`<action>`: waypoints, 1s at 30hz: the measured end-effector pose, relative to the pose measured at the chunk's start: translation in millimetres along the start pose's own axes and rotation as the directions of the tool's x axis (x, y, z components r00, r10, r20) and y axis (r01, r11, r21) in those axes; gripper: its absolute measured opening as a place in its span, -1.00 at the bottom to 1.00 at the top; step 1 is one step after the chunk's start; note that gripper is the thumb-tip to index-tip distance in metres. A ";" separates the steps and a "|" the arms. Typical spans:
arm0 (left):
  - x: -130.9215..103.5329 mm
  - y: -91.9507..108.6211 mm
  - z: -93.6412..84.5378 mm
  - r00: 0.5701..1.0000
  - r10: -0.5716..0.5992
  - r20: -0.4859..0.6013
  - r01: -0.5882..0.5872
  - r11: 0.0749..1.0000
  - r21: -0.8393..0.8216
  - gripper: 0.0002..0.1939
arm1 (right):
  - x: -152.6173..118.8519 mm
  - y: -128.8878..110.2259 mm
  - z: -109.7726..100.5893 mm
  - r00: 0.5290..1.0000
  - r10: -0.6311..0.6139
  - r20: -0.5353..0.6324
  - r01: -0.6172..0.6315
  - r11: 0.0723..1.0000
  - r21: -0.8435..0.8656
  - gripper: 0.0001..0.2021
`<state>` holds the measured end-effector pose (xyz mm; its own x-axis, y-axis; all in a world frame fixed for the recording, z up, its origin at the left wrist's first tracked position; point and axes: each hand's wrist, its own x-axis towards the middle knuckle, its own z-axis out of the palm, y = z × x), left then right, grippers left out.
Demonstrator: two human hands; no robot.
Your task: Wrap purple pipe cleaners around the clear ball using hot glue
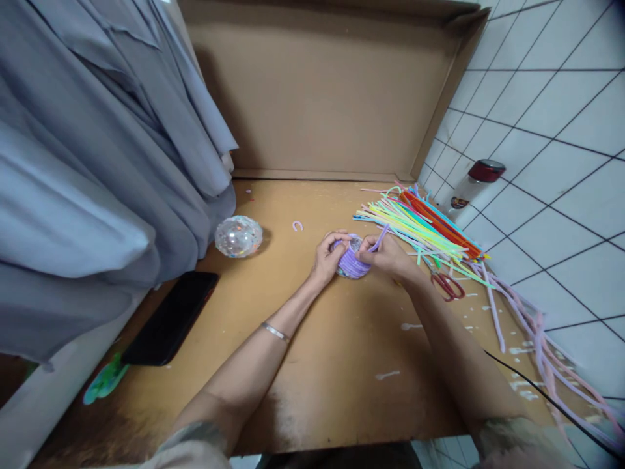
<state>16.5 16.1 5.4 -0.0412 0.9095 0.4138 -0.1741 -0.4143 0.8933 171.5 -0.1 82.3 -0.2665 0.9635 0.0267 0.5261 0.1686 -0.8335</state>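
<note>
A small round object wrapped in purple pipe cleaner [352, 266] is held between both hands above the table, with a clear, shiny part showing at its top. My left hand [331, 255] grips its left side, thumb near the upper rim. At its right, my right hand [381, 253] pinches a purple strand [379, 238] whose free end sticks up past the fingers. A clear faceted ball [239, 236] rests on the table to the left. Between ball and hands lies a small pink curved piece [297, 225].
Colourful pipe cleaners [420, 225] are heaped at the right, with red-handled scissors [448, 286] beside them. A red-lidded jar [473, 189] stands by the tiled wall. A black phone [170, 319] lies left near a grey curtain [97, 143]. Cardboard [322, 91] stands behind; a black cable crosses lower right.
</note>
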 end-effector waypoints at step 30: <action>-2.3 1.8 -0.2 1.000 0.027 0.011 -0.027 0.999 0.018 -0.74 | 0.8 -0.2 0.3 1.000 0.004 -0.013 -0.004 1.000 0.015 -0.89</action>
<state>16.0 13.3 6.0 -0.0348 0.8974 0.4399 -0.1553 -0.4397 0.8846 171.0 0.5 82.3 -0.2536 0.9668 0.0302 0.5147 0.1613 -0.8421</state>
